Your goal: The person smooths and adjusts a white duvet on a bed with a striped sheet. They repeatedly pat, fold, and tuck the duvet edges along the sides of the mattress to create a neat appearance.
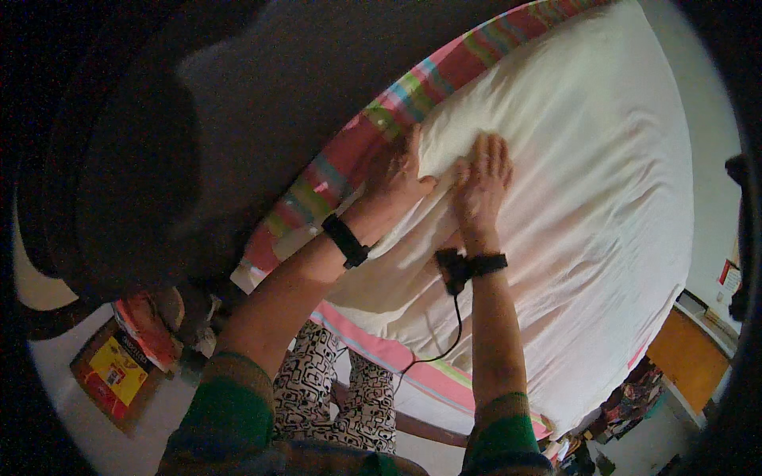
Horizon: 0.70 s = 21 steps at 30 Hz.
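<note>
A white sheet (pixel 587 182) with many creases covers the mattress in front of me. Along its left side shows a pink plaid cloth (pixel 413 87) with green and blue stripes. My left hand (pixel 397 178) rests at the sheet's edge, beside the plaid cloth, thumb and index finger spread apart; its other fingers are in shadow. Just to the right, my right hand (pixel 484 178) lies palm down on the sheet with fingers stretched out. Black straps circle both wrists, and a cable hangs from the right one.
A dark padded surface (pixel 254 119) rises along the left. On the floor at lower left lie a cardboard box (pixel 119 369) with a yellow label and some red cloth (pixel 147 325). An orange-brown panel (pixel 686 353) and piled clothes (pixel 631 401) are at lower right.
</note>
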{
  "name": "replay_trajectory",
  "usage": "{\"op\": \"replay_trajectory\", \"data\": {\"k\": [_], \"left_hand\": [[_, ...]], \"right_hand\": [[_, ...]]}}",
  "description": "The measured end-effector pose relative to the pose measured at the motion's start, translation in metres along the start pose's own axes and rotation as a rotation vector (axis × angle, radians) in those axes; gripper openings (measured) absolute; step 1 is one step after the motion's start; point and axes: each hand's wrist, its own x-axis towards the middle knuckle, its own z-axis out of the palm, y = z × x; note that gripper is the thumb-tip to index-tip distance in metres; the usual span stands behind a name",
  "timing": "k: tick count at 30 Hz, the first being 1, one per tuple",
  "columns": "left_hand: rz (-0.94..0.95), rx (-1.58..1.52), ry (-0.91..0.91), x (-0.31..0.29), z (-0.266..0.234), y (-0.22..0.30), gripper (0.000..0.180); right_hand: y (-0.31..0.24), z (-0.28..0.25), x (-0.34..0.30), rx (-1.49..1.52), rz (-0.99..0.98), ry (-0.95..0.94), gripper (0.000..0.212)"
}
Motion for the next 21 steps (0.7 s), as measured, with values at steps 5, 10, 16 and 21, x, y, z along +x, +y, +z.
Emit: {"op": "replay_trajectory", "data": {"k": [5,10,16,21], "left_hand": [[-0.184,-0.249,-0.265,0.009,0.004,-0.011,0.103],[-0.337,-0.42,-0.243,0.054,0.006,-0.006,0.06],[-0.12,-0.229,-0.24,0.086,0.034,0.008,0.046],[-0.191,-0.228,-0.369,0.094,0.043,0.024,0.055]], "right_hand": [[0.055,0.045,-0.033,-0.037,0.3,-0.046,0.056],[0.057,0.059,-0.04,0.063,0.278,0.041,0.056],[0.059,0.072,-0.038,0.15,0.333,0.061,0.054],[0.047,0.057,-0.031,0.132,0.316,0.073,0.055]]}}
